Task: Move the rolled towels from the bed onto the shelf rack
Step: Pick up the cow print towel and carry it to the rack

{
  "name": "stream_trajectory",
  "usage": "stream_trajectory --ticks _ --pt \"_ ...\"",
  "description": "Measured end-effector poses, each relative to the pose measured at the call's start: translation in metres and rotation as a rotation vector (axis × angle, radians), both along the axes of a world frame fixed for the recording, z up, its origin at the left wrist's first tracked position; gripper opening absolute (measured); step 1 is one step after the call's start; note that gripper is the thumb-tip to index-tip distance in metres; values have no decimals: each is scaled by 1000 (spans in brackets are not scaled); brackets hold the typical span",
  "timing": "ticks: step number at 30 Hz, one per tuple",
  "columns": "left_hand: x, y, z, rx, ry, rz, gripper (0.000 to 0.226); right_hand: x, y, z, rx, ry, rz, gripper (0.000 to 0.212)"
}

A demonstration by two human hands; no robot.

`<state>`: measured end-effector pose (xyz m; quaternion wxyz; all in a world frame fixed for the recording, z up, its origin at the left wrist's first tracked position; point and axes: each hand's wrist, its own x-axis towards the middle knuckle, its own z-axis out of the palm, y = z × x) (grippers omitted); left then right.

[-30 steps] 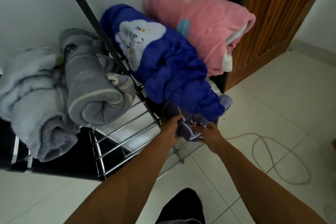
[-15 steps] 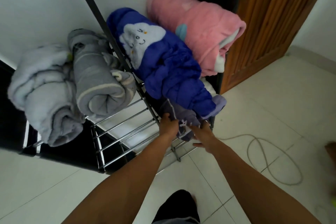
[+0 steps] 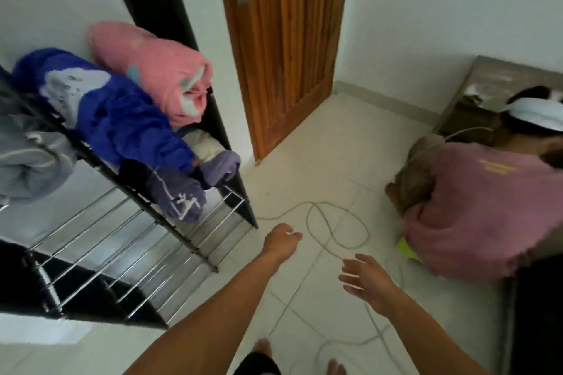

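Left hand [image 3: 281, 239] is hanging loosely curled, empty; right hand [image 3: 365, 278] is spreading open, empty; shelf rack [image 3: 128, 240] is standing left of both, purple towel [image 3: 176, 195] lying on it.

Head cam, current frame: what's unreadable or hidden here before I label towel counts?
- Grey rolled towel: cut off by the left edge of the head view, so anything further left on the shelf rack is unseen.
- Cream item on the lower tier: mostly covered by the blue rolled towel and pink rolled towel.
- Bed: only a dark corner at the right edge; remaining towels unknown.
- Left hand: motion-blurred, fingers curled away from the camera.
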<state>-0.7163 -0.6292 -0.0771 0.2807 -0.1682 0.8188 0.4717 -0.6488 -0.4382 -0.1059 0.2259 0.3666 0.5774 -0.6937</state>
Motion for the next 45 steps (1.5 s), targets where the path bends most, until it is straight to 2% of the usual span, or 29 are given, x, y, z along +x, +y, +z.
stream_trajectory --ticks 4,6,8,10,14,18,22,26,31,33,36,39,42,45 --pt "31 104 21 65 17 -443 16 93 90 10 -20 -48 -352 27" --pt "50 152 31 100 11 -630 5 141 122 18 -9 -25 -558 24" --pt "73 196 36 142 -4 -747 14 192 139 25 14 15 -771 23" --pt "101 238 36 169 -34 -822 18 245 149 27 40 8 -912 24" --pt "183 300 34 254 -127 -953 16 349 168 31 69 -36 -1171 41" --pt "263 345 27 254 -258 -1085 14 438 192 34 34 -18 -1503 32" --pt "319 395 20 212 -391 -1104 11 504 224 23 2 33 -1664 37" --pt "365 466 11 147 -418 -1073 11 557 283 2 -26 60 -1733 42" --pt "423 565 -1 116 -478 -921 30 617 382 -4 -30 29 -1747 29" --pt "443 599 0 130 -480 -882 31 635 428 1 3 29 -1700 35" --pt "458 638 -4 93 -469 -816 50 649 498 13 145 -4 -1602 34" --pt "466 665 -9 35 -504 -754 69 652 561 15 405 -99 -1478 28" --pt "476 683 -12 -13 -596 -720 82 653 608 10 647 -246 -1318 54" --pt "489 698 -14 -73 -680 -661 94 654 637 0 625 -212 -1199 84"
